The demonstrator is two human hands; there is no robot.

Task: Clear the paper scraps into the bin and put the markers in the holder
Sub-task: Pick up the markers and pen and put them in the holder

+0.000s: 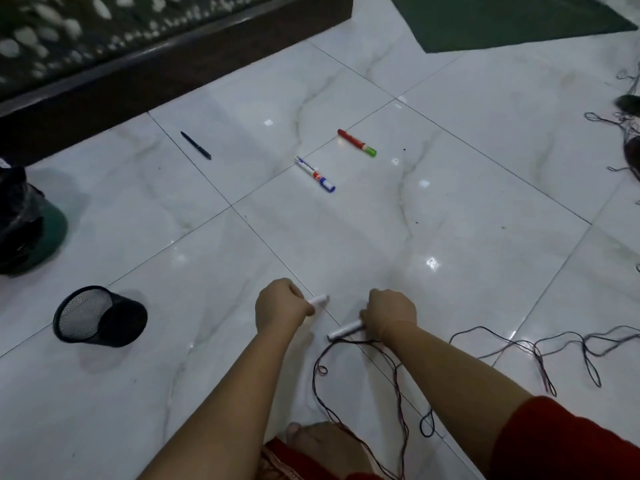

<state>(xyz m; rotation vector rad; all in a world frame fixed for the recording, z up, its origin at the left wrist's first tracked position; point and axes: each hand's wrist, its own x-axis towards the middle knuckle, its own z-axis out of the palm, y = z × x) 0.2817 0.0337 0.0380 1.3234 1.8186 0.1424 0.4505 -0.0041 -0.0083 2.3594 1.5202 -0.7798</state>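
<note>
Head view: two white marker-like sticks are being held low over the floor. The left hand (282, 304) is curled into a fist around one short white plastic marker (318, 300), and only its tip is sticking out. The right hand (389, 311) is wrapped around another white plastic marker (346, 330), whose free end is almost touching the floor.

Three more pens are lying well apart on the floor: a red marker with a green cap (356, 143), a white marker with a blue cap (315, 174), and a thin black pen (195, 145). A round black mesh holder (100, 317) is tipped on its side near the left hand, so it should probably be stood up before it is filled. A dark bin lined with a black bag (20, 220) is being cut off at the left edge. No paper scraps can be seen.

Markers like these are likely to be light, stiff and smooth. They can be expected to roll, so they are best gripped around the middle.

White shiny marble-look floor tiles (485, 209) are being used as the work surface, and they look slippery. Loose dark thread (363, 375) is looping near the right arm and could be snagged. A dark wooden bed frame (156, 71) and a green mat (502, 19) are lying farther away.
</note>
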